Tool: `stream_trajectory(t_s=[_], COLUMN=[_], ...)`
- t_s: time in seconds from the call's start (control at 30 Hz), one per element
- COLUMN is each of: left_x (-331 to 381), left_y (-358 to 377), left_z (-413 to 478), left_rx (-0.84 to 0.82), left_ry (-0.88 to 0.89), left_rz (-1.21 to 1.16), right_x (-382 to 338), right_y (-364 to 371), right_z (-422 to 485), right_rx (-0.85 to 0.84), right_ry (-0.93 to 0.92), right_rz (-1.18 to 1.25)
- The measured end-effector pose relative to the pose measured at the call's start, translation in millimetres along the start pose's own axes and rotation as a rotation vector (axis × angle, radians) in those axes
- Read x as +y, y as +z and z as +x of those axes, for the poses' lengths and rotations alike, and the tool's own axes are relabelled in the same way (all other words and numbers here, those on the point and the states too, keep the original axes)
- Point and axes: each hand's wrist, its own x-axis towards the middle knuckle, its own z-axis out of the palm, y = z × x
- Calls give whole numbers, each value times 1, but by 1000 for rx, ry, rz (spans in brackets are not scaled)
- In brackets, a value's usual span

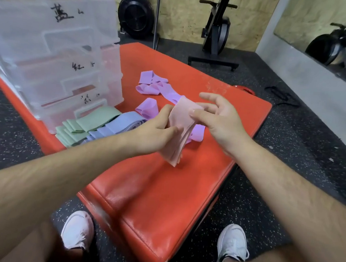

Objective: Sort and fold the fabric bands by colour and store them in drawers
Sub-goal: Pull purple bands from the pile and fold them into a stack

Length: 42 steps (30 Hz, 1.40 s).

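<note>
Both hands hold a folded pale pink band [180, 129] above the red padded bench [150, 196]. My left hand [157, 133] grips its lower part, fingers curled round it. My right hand [218, 118] pinches its upper edge with the thumb, the other fingers spread. Loose purple bands [157, 86] lie behind the hands, one partly hidden under them. Folded green bands [83, 125] and folded blue bands [117, 125] lie stacked in front of the clear plastic drawer unit [53, 58], which has handwritten labels.
The drawer unit stands on the bench's left side. My two white shoes [78, 229] rest on the speckled floor below the bench's near edge. Exercise machines [217, 28] stand by the far wall, and a mirror [338, 35] is at the right.
</note>
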Motion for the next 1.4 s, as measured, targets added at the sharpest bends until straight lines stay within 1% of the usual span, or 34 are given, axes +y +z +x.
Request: stream_trajectory(t_s=[0.07, 0.13, 0.17, 0.23, 0.33, 0.4, 0.47, 0.57, 0.6, 0.73, 0.83, 0.9, 0.93, 0.97, 1.03, 1.07, 1.1, 1.17, 1.2, 1.3, 1.4], left_x=[11, 19, 25, 31, 36, 39, 41, 36, 34, 30, 30, 24, 18, 11, -2, -5, -8, -7, -6, -5, -1], left_y=[8, 15, 19, 27, 37, 40, 45, 50, 51, 64, 79, 92, 97, 102, 106, 105, 104, 100, 99, 100, 98], left_z=[7, 17, 22, 36, 52, 60, 69, 89, 97, 129, 152, 162, 162, 163, 160, 159, 158, 158, 159, 157, 149], left_rx=[70, 127, 145, 156, 128, 111, 113, 178, 189, 212, 253, 233, 199, 161, 64, 37, 40, 29, 17, 13, 26], left_ry=[12, 13, -8, -64, -117, -127, -115, -116, -121, -93, -51, -12, -15, -11, 15, 33, 66, 108, 123, 164, 195], left_rz=[-32, -67, -88, -141, -240, -262, -292, -395, -427, -476, -370, -167, -35, 92, 321, 404, 461, 478, 472, 479, 521], right_x=[1, 6, 9, 13, 19, 22, 22, 22, 24, 33, 42, 56, 65, 73, 87, 90, 90, 90, 93, 94, 81], right_y=[0, 2, 2, -3, -18, -28, -38, -51, -54, -67, -76, -81, -84, -86, -93, -96, -97, -100, -103, -106, -103], right_z=[0, -4, -5, -3, 7, 17, 23, 31, 35, 57, 73, 81, 84, 86, 91, 92, 89, 83, 82, 76, 70], right_rx=[-19, -78, -67, 30, 160, 210, 159, -14, -21, 141, 237, 229, 223, 211, 201, 217, 227, 182, 137, 83, 116], right_ry=[124, 193, 196, 172, 136, 127, 181, 311, 318, 241, 229, 329, 401, 460, 512, 491, 427, 277, 244, 236, 151], right_rz=[151, 166, 123, 34, -96, -143, -139, -90, -85, -81, -36, -2, -47, -161, -548, -742, -860, -914, -920, -1014, -1104])
